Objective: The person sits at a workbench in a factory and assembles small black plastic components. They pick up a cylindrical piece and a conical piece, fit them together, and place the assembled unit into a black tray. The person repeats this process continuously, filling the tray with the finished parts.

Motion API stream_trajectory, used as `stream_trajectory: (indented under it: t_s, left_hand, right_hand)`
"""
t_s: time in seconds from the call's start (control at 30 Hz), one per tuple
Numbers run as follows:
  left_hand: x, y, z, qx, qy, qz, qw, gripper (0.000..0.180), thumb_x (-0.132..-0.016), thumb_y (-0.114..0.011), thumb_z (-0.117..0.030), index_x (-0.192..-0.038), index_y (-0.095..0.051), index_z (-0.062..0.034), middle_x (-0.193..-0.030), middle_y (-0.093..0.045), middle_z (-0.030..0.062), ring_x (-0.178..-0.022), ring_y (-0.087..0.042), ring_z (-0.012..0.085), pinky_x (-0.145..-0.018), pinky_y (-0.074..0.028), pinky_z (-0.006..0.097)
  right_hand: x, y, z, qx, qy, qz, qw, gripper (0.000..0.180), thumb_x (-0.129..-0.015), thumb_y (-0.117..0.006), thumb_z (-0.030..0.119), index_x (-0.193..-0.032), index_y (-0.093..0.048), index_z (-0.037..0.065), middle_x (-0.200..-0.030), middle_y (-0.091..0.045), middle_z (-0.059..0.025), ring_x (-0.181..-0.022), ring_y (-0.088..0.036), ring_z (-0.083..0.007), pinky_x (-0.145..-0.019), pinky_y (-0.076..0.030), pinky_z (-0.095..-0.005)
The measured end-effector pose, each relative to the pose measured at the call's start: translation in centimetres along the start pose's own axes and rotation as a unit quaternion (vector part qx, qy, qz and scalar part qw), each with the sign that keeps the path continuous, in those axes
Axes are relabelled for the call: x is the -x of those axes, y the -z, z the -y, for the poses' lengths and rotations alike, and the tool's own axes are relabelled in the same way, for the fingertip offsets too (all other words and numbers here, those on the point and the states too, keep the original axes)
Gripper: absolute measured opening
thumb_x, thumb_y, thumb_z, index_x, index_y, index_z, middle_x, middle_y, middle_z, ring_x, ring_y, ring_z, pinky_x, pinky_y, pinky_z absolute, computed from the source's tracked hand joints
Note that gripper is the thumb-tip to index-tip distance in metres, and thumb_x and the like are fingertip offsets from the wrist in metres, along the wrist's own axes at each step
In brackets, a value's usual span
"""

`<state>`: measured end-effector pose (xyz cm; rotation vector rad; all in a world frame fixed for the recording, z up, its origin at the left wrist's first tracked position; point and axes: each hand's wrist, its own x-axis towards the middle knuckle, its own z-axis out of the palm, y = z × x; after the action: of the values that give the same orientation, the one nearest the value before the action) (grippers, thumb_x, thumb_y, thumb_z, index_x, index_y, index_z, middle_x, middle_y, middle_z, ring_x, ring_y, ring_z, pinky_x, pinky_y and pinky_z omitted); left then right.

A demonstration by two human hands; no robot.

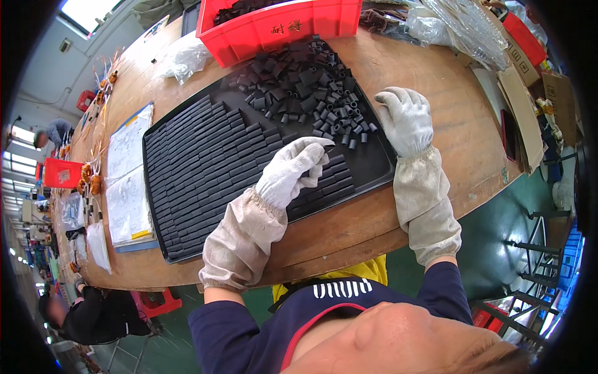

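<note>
A black tray point(372, 182) lies on the table before me, with rows of short black cylinders point(205, 156) packed side by side over its left and front part. Loose black tube pieces point(339, 112) are heaped in its far right part. My left hand point(293, 167), in a white glove, hovers over the front edge of the rows. Its thumb and fingers are pinched together, and what they hold, if anything, blends into the dark tray. At the tray's right edge is my right hand point(405, 118), also gloved, its fingers loosely bent and apart with nothing seen in them.
A red bin point(280, 31) with dark pieces stands behind the tray. Left of the tray lie papers on a blue board point(128, 174), and a plastic bag point(185, 59) is farther back. Cardboard point(520, 118) and clear plastic wrap point(461, 31) lie at the right. Other people sit at the far left.
</note>
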<state>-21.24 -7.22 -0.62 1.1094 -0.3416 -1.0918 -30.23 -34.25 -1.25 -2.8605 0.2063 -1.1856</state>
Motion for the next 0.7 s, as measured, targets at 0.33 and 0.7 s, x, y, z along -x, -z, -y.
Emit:
stream_trajectory:
  t_s: [0.33, 0.7]
  left_hand:
    - [0.1, -0.3, -0.4, 0.019, 0.011, -0.024, 0.999, 0.044, -0.103, -0.065, -0.036, -0.134, -0.061, -0.0048, -0.103, -0.061, 0.0042, -0.080, -0.053, 0.0064, -0.062, -0.043, 0.019]
    - [0.1, -0.2, -0.3, 0.022, -0.002, -0.017, 1.000, 0.042, -0.104, -0.064, -0.034, -0.133, -0.061, -0.0041, -0.104, -0.061, 0.0047, -0.080, -0.054, 0.0057, -0.064, -0.045, 0.018]
  right_hand:
    - [1.4, 0.9, 0.4, -0.015, 0.016, 0.160, 0.987, 0.025, -0.075, -0.078, 0.021, -0.100, -0.074, 0.015, -0.115, -0.068, -0.0082, -0.116, -0.062, -0.0317, -0.102, -0.044, -0.0466]
    - [0.3, -0.1, 0.9, -0.065, 0.034, 0.058, 0.996, 0.018, -0.078, -0.076, 0.011, -0.095, -0.070, 0.013, -0.093, -0.069, -0.0041, -0.091, -0.068, -0.0278, -0.084, -0.052, -0.0418]
